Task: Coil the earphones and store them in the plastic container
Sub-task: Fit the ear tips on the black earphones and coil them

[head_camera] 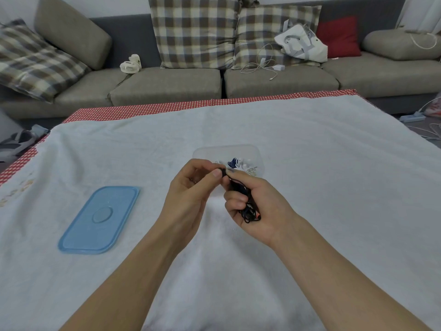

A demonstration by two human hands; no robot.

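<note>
Step in hand, by the look of it: finishing the coil, not yet storing. The right hand (253, 201) has its fingers curled round a bundle of black earphones (248, 210), loops bunched in the palm w/ a bit of red showing at the lower end. The left hand (191, 185) pinches the cord's free end btwn thumb and forefinger, right at the top of the bundle. Both hands hang above the tabletop (334, 187), just in front of the clear plastic container (259, 155).

The bundle's long axis runs roughly from the container down toward the person, upper end pointing at the container. Container is open and already holds blue and white earphones. Its blue lid (100, 219) lies flat well to the left of it.

Next move prob. calls for tucking the loose end in so the coil holds, then carrying it a short way forward and lowering it in.
</note>
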